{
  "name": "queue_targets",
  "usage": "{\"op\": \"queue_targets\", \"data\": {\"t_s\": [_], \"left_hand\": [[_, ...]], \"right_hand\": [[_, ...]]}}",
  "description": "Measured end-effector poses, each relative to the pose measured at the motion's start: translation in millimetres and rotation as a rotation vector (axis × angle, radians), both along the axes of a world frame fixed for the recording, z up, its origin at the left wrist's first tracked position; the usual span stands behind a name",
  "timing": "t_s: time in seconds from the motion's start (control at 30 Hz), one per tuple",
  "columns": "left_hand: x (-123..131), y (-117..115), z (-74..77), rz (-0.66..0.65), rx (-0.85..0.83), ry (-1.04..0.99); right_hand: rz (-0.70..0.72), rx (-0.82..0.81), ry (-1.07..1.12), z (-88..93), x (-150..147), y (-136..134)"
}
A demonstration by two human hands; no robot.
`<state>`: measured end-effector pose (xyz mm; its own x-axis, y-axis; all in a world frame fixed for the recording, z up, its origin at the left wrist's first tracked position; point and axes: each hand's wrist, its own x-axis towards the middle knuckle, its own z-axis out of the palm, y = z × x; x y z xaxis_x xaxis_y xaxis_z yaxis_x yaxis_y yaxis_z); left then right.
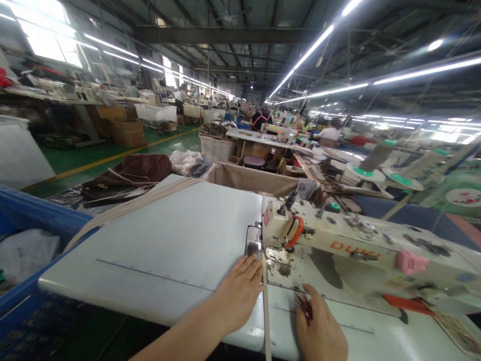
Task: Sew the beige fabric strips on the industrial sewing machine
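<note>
While your left hand (240,293) lies flat beside the strap (266,301) at the sewing machine (361,245) — right hand (321,328) pinching snips (305,307) — feed straight.

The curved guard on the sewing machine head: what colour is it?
Orange, seen in the head view: the guard on the sewing machine.

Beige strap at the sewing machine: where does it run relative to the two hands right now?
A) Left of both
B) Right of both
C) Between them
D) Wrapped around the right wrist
C: the beige strap runs down the table between the left hand and the right hand, from under the sewing machine.
</note>
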<state>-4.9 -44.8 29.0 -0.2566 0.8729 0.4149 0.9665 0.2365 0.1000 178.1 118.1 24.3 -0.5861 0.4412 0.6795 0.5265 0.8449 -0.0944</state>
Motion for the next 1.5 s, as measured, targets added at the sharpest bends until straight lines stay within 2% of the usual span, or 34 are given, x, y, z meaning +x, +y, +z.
{"op": "queue_targets", "data": {"t_s": [0.2, 0.33, 0.63, 0.87, 1.07, 1.3, 1.5], "left_hand": [[-4, -3, -6.6, -0.070, 0.052, -0.140], [-3, -3, -4.6, -0.074, 0.093, -0.102], [2, -2, -0.9, 0.003, 0.088, 0.058], [0, -1, -6.4, -0.007, 0.123, 0.025], [-1, 0, -8.9, -0.002, 0.068, 0.015], [-15, 11, -13.8, 0.005, 0.022, -0.022], [-31, 22, -9.4, -0.004, -0.009, -0.096]], "right_hand": [[0.013, -0.045, -0.028, 1.2, 1, 1], [0.032, -0.061, -0.022, 0.4, 1, 3], [0.002, -0.047, 0.037, -0.3, -3, -1], [0.033, 0.010, 0.022, 4.5, -2, -2], [0.037, 0.016, 0.027, 2.8, -1, -2], [0.047, -0.026, -0.002, -1.3, 0, -1], [0.044, 0.003, -0.007, 4.0, 0, -3]]}}
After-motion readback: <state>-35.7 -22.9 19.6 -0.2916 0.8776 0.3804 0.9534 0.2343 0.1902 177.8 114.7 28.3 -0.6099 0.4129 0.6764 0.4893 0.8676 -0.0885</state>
